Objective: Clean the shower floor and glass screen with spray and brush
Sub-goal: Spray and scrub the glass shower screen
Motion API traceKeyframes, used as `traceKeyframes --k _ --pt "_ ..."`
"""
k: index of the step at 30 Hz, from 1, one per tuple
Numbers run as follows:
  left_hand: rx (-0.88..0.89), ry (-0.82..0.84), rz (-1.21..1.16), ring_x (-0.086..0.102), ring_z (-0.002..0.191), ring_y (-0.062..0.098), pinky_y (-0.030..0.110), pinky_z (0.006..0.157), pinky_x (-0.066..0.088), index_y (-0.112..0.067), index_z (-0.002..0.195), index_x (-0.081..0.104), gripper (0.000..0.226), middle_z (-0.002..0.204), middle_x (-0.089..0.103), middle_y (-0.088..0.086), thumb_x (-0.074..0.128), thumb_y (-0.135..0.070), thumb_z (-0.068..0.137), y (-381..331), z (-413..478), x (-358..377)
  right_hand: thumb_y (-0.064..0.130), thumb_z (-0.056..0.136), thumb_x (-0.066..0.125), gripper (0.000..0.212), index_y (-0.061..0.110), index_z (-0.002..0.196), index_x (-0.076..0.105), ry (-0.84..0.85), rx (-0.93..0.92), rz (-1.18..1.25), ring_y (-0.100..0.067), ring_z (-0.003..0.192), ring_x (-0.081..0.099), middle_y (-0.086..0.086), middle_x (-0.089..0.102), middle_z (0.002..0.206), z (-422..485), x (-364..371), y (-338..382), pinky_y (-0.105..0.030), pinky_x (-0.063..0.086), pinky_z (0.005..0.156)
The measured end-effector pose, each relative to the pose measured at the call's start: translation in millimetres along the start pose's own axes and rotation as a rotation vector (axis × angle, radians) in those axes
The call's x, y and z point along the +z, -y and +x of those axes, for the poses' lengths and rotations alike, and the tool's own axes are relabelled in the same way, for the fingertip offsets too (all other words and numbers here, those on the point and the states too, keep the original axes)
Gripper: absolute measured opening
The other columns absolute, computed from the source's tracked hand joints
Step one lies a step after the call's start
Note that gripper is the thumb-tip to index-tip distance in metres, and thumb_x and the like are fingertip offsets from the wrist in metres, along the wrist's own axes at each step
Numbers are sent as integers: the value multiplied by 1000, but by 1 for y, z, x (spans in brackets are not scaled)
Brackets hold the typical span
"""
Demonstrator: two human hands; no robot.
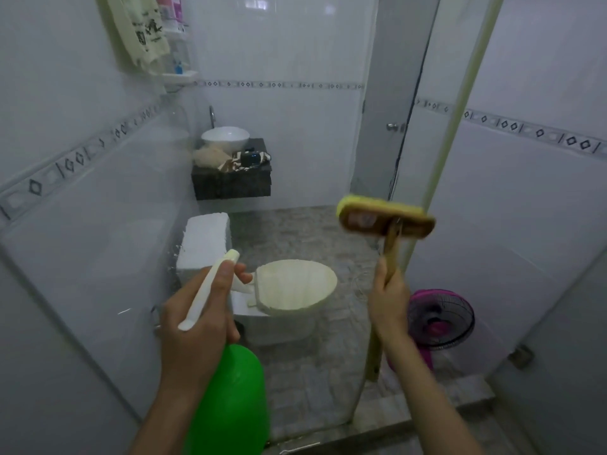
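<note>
My left hand (200,320) grips a green spray bottle (231,399) by its white trigger head, nozzle aimed up toward the glass screen (108,244) in front of me. My right hand (389,298) holds the wooden handle of a scrub brush (384,217), whose yellow-bristled head is raised near the edge of the glass by the pale frame post (460,103). Droplets and streaks show on the glass at the left. The shower floor beneath me is mostly out of view.
Through the glass stand a white toilet (289,290), a basin on a dark counter (230,182), and a pink fan (440,320) on the tiled floor. A marble kerb (427,412) runs along the shower's edge. A towel (144,31) hangs at upper left.
</note>
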State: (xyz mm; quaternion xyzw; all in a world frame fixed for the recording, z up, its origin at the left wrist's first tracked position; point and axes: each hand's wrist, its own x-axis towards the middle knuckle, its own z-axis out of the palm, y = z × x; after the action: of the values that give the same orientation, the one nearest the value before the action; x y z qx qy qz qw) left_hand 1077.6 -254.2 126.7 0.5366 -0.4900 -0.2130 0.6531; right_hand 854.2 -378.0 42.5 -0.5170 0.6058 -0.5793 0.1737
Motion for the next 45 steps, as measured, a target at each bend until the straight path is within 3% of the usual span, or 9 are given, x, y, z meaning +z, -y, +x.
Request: traceKeyframes --k 3,10,17,24,31,34,38,43,45 --pt "-3 -3 -9 47 36 13 20 42 44 -11 90 75 36 50 61 -6 50 -36 95 0 0 4 30 103 36 32 9 80 45 -106 -60 55 -5 46 36 2 40 60 49 -16 31 -17 31 43" --pt "-1 -1 -7 47 36 13 18 43 44 -10 90 75 36 54 64 -6 49 -35 96 3 -1 4 37 101 36 37 17 71 44 92 108 5 -7 42 33 -2 39 57 -28 -8 -37 -21 29 41" --pt "-14 5 11 46 35 14 17 42 42 -10 91 75 36 55 63 -11 49 -34 98 6 -3 3 37 102 36 33 22 74 41 -112 -85 75 -5 45 34 2 40 59 64 -19 47 -20 29 41" --pt "-35 10 28 46 35 13 19 41 43 -12 91 75 36 53 61 -11 48 -36 99 15 -6 -2 64 90 25 51 20 85 49 200 -82 -194 -8 47 42 4 46 60 -50 15 -56 -25 33 45" --pt "-50 -34 47 46 34 16 23 39 40 -15 88 74 35 60 66 -5 48 -37 98 22 -8 -16 39 100 37 32 11 89 47 27 -304 -22 -12 42 40 5 40 55 9 43 45 -19 28 38" --pt "-56 -80 64 46 34 17 22 39 39 -14 87 75 35 50 59 -1 49 -34 100 24 -9 -29 54 96 28 52 8 101 51 176 -233 -118 -9 42 42 3 44 56 -42 60 -13 -26 33 39" --pt "-64 -118 81 46 34 17 22 39 38 -15 88 74 36 52 59 5 49 -38 99 30 -13 -50 62 90 25 55 14 99 51 419 -165 -205 -12 45 46 4 47 58 -101 73 -44 -29 38 41" --pt "-106 -206 108 47 36 16 21 40 40 -14 90 75 37 52 60 -3 50 -41 97 35 -21 -74 48 95 36 46 7 102 55 269 -548 -306 -17 40 46 2 49 55 -63 113 40 -30 36 34" --pt "-116 -250 108 46 36 14 20 40 40 -15 92 75 35 54 63 -5 50 -39 97 36 -25 -87 46 95 39 41 9 103 54 321 -609 -346 -16 38 46 3 48 53 -65 119 44 -27 34 32"
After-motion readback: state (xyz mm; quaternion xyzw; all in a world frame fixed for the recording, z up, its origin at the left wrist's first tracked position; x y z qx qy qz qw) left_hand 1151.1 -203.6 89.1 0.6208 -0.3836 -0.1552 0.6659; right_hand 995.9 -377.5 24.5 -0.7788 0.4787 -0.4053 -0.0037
